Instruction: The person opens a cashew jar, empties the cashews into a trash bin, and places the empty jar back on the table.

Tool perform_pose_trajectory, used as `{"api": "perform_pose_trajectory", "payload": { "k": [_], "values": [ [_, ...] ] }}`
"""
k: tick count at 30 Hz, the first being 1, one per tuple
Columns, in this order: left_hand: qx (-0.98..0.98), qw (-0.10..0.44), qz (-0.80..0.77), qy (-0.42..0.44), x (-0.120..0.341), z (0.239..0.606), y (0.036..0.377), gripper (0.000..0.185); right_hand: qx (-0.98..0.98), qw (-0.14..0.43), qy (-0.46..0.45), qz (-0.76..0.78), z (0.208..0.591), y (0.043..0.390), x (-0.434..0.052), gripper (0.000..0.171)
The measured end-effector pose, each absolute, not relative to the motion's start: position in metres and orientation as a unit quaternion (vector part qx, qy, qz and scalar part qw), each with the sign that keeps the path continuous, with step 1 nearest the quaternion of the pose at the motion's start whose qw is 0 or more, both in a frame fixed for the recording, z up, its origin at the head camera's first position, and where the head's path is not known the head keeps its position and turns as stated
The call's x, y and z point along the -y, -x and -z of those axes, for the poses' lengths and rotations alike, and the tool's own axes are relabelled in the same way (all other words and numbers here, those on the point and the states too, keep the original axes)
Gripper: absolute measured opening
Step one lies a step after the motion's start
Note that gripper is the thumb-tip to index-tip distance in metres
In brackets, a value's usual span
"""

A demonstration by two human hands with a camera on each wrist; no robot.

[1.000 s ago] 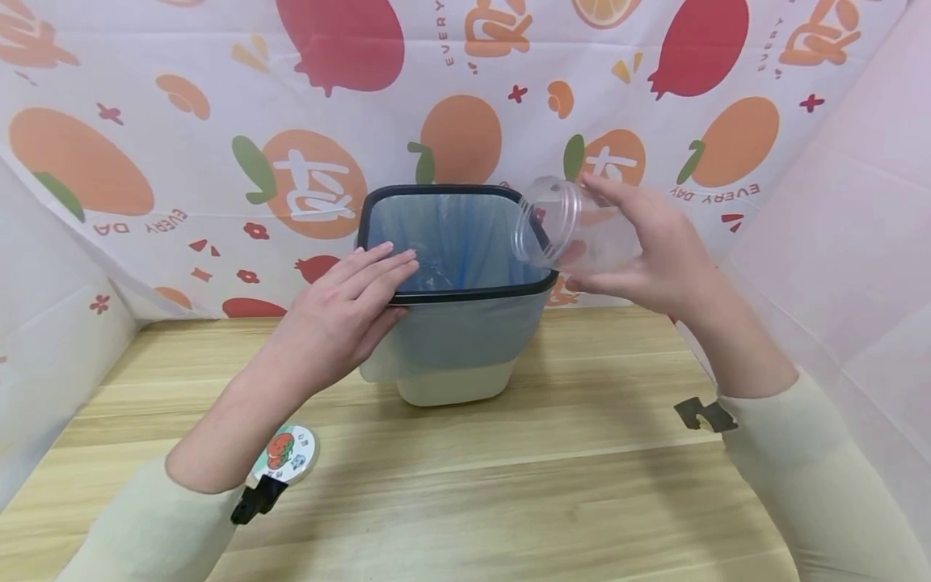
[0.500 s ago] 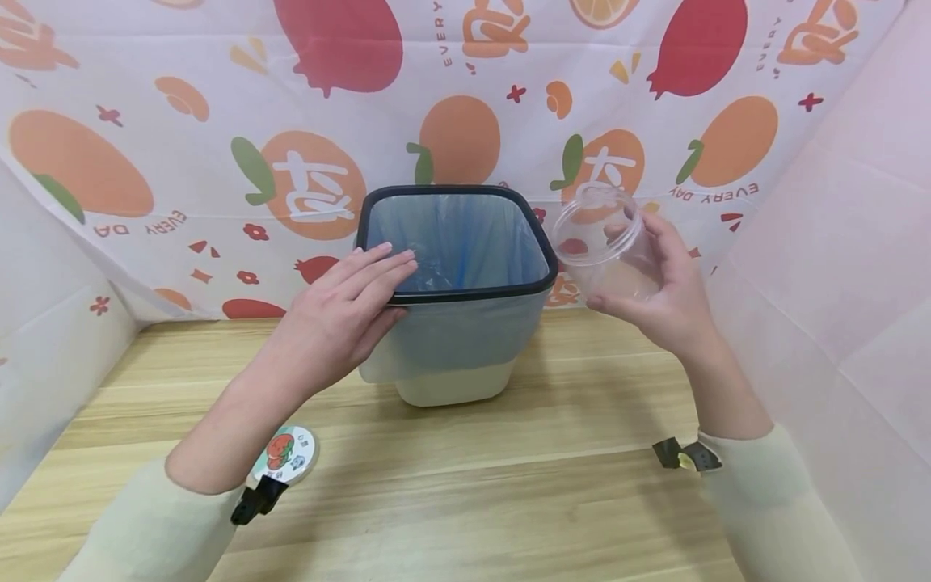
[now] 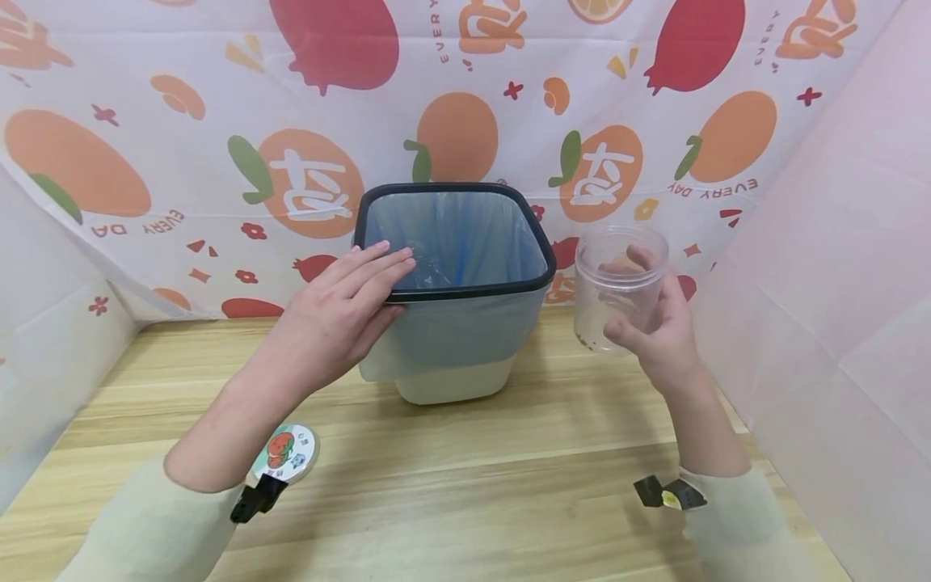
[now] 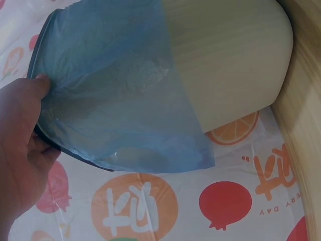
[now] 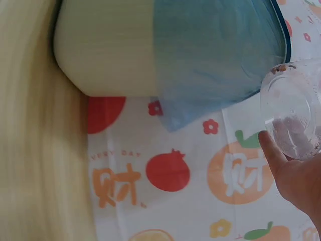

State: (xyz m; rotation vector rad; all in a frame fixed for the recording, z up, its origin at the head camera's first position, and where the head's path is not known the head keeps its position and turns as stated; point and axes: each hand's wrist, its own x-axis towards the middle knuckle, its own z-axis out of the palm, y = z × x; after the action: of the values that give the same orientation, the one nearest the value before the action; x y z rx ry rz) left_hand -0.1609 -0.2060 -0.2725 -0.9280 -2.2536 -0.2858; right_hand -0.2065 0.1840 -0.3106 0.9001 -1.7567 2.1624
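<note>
A clear plastic jar [image 3: 595, 303] stands nearly upright in my right hand [image 3: 671, 343], just right of the trash bin. Thumb and fingers grip it round its side, and its wide mouth is uncovered. A few dark specks show at the bottom of the jar [image 5: 291, 105] in the right wrist view. My left hand [image 3: 330, 311] holds the near left corner of the bin's black rim [image 3: 473, 291], fingers over the edge and thumb against the outside. The cream trash bin [image 3: 454, 386] is lined with a translucent blue bag [image 3: 465, 331], folded down outside.
A round white lid [image 3: 296, 454] with a tomato picture lies on the wooden table [image 3: 465, 501], partly behind my left sleeve. A fruit-print cloth [image 3: 465, 73] hangs close behind the bin. Pale cloth walls stand at both sides.
My right hand has drawn the jar away from above the bin's rim, rightward and down, turning it from tipped over to nearly upright. The left hand stays on the rim.
</note>
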Motion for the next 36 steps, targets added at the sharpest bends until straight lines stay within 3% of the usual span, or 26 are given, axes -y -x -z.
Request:
{"api": "perform_pose_trajectory", "payload": {
  "k": [24,36],
  "values": [
    [0.862,0.342,0.112,0.357,0.206,0.274,0.16,0.063,0.594,0.079,-0.286,-0.748,0.354,0.193,-0.187,0.095],
    [0.859,0.346,0.118,0.357,0.206,0.275,0.16,0.064,0.601,0.029,-0.278,-0.749,0.377,0.186,-0.187,0.089]
  ]
}}
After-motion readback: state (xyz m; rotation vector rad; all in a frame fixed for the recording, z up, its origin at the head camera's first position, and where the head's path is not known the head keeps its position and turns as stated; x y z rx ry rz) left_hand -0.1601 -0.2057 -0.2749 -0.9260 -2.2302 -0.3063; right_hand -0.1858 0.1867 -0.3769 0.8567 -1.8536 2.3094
